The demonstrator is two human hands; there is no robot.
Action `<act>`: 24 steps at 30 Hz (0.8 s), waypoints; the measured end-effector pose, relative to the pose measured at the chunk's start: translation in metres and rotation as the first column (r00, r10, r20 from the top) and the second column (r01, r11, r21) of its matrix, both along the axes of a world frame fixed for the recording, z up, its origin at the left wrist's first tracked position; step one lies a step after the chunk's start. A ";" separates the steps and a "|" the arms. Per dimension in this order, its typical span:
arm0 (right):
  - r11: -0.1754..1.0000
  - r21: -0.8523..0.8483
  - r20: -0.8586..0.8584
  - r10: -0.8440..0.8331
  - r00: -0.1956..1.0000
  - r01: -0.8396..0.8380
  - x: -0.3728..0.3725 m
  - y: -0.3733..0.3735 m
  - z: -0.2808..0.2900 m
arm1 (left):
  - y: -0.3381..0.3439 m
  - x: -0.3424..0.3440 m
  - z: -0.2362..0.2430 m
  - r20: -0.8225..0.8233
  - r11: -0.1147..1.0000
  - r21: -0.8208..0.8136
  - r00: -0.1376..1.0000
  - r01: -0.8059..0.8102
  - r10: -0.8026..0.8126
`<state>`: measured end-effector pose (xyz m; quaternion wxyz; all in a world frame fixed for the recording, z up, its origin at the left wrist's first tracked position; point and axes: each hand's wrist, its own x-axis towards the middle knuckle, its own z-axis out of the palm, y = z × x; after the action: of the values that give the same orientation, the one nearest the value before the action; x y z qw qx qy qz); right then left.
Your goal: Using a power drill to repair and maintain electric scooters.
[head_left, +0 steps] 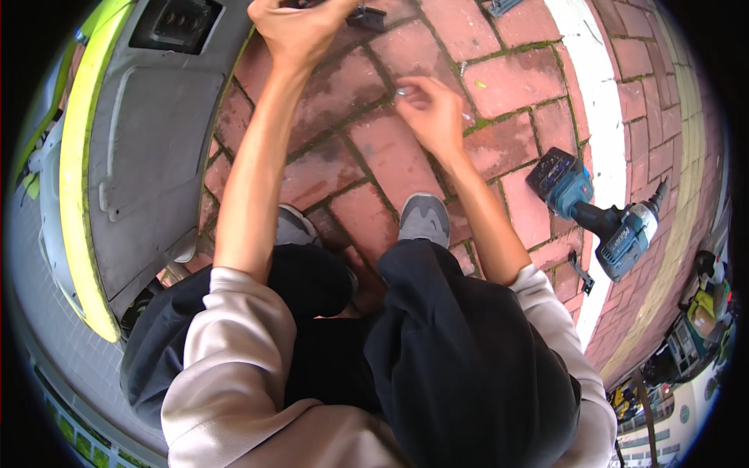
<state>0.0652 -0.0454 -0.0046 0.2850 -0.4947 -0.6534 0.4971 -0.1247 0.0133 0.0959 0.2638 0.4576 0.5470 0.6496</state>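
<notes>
At the top edge my left hand (pixel 300 35) is closed round a dark part, most of it hidden by the fingers and the frame's edge. A black bracket-like piece (pixel 367 17) juts out to the right of that hand; whether it is the same part I cannot tell. Lower and to the right, my right hand (pixel 433 113) hovers above the bricks, slightly blurred, its fingers curled in a pinch. Between thumb and forefinger shows a small silvery metal piece (pixel 402 91), too small to name exactly. A small screw (pixel 463 67) lies on the paving just beyond.
A blue-and-black cordless driver (pixel 605 214) lies at the right across the white kerb strip (pixel 597 93). Near it is a small black bracket (pixel 580 273). A grey panel with a yellow-green edge (pixel 160 156) stands close on my left. My shoes rest on red brick paving (pixel 374 156).
</notes>
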 end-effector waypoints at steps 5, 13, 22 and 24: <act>0.927 -0.305 -0.253 -0.299 0.920 0.218 0.026 -0.006 0.007 | 0.032 0.002 -0.036 0.497 0.977 0.048 0.854 -0.207 0.156; 0.929 0.135 -0.346 -0.282 0.895 0.344 0.015 0.019 0.052 | -0.013 -0.002 0.001 0.596 0.956 0.168 0.747 0.241 -0.293; 0.750 0.626 -0.138 -0.163 0.977 0.213 0.016 0.028 0.063 | -0.034 0.021 0.040 0.650 0.924 0.245 0.657 0.294 -0.382; 0.739 0.639 -0.137 -0.163 0.977 0.213 0.015 0.027 0.064 | -0.035 0.020 0.042 0.642 0.920 0.249 0.660 0.301 -0.390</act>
<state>0.0804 -0.0183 0.0598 0.5106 -0.4105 -0.7210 0.2258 -0.1043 -0.0212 0.1380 0.5356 0.2981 0.2743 0.7409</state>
